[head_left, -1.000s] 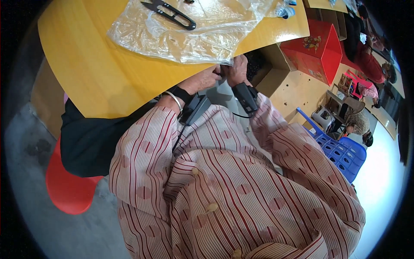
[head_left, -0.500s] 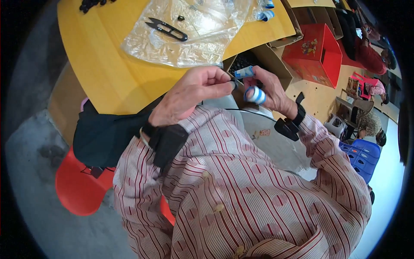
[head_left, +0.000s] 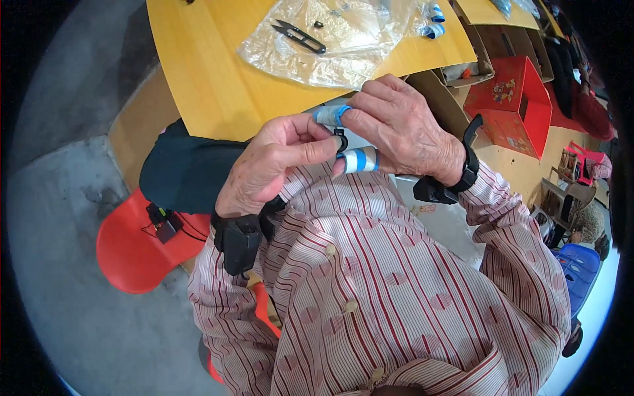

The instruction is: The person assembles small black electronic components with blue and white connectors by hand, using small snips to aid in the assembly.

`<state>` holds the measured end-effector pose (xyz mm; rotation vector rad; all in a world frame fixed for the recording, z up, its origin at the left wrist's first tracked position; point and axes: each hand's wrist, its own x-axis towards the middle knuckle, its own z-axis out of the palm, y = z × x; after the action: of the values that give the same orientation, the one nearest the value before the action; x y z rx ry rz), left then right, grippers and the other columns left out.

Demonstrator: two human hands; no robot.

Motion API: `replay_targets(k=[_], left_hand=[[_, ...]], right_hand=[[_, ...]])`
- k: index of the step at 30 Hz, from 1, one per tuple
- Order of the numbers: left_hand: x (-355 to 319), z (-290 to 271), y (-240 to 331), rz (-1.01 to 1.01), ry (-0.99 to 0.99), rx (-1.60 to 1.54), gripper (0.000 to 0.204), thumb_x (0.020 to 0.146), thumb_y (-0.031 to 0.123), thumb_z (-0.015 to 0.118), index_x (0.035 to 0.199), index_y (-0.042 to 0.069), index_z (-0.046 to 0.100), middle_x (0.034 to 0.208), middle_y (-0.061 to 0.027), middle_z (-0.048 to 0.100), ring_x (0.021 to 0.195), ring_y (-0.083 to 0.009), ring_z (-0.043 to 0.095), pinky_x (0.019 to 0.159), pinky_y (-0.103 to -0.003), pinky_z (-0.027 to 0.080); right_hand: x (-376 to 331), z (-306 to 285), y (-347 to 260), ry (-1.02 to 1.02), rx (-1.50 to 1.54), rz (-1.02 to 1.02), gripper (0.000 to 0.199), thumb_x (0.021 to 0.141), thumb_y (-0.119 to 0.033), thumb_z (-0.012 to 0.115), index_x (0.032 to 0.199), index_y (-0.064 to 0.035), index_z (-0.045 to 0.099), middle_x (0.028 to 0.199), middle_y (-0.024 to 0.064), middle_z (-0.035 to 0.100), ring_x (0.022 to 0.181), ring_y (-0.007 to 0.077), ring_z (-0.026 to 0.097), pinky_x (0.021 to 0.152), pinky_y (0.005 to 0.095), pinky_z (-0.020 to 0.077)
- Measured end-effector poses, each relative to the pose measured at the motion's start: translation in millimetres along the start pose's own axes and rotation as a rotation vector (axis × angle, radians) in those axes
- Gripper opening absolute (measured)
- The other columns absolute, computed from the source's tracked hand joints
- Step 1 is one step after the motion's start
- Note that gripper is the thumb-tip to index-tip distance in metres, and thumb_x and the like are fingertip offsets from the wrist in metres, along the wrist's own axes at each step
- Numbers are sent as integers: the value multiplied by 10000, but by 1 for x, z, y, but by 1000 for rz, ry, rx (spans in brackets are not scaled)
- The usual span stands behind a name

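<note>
My fingers cover most of the small black piece (head_left: 341,140), just above the middle of the frame, so I can make out only a dark, curved, ring-like end; its full shape is hidden. The far side of my right hand's grip is hard to read too, and the palms of both hands are partly turned from view. At the top edge the yellow table (head_left: 205,72) is cut off, and so is the clear plastic sheet (head_left: 277,59) lying on it. The open carton (head_left: 441,99), right of upper centre, is partly blocked by my knuckles. At the right edge the people are small, dim and bent by the lens.

As for the grip, my left hand (head_left: 261,165) has thumb and forefinger pinched together on the black piece. My right hand (head_left: 406,132) comes in from the other side, its wrapped forefinger above the piece and its wrapped thumb below, those two tips standing apart; I cannot tell whether they press on it. Blue-and-white wraps (head_left: 360,160) sleeve both of those fingers. In the upper part of the frame, black snips (head_left: 300,37) lie on the sheet, with another small dark bit (head_left: 318,24) near them
</note>
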<state>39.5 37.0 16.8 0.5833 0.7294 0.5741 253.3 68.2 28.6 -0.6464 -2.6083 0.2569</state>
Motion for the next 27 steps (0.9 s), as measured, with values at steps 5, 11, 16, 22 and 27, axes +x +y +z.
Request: replay_targets(k=[5,11,16,22,27], left_hand=[[-1,4,-7,-29,35,-25,180,828,139,656,901,-17,606,808,-45,610,787,-105,560,753,-232,414],[-1,5,-19,60,55,-83,234,861,210,649,926,-6,588,874,-36,581,800,-111,550,758,-238,416],[-12,-23,-24,149,166,-21,221,899,250,608,904,34,562,921,-41,571,781,-80,492,749,-211,390],[-13,-59,-43,257,253,-83,214,918,263,580,889,53,550,903,-40,557,777,-78,460,721,-214,367],[-10,-69,-53,396,241,-259,202,907,230,598,894,38,536,908,-66,549,800,-113,466,742,-245,382]], right_hand=[[-4,6,-3,62,2,-21,286,653,-185,620,908,-80,543,762,20,494,741,197,530,660,324,421],[-7,4,-6,95,119,44,300,677,-255,680,879,-77,548,732,32,493,718,210,530,649,337,427],[-13,9,-2,119,172,20,340,705,-296,749,791,-25,564,678,67,504,657,231,523,592,339,431],[-21,12,3,201,133,21,337,719,-292,754,760,-29,547,654,68,492,634,229,516,573,339,432],[-52,0,17,-47,21,113,372,740,-349,735,743,-41,526,618,57,444,577,230,475,533,340,405]])
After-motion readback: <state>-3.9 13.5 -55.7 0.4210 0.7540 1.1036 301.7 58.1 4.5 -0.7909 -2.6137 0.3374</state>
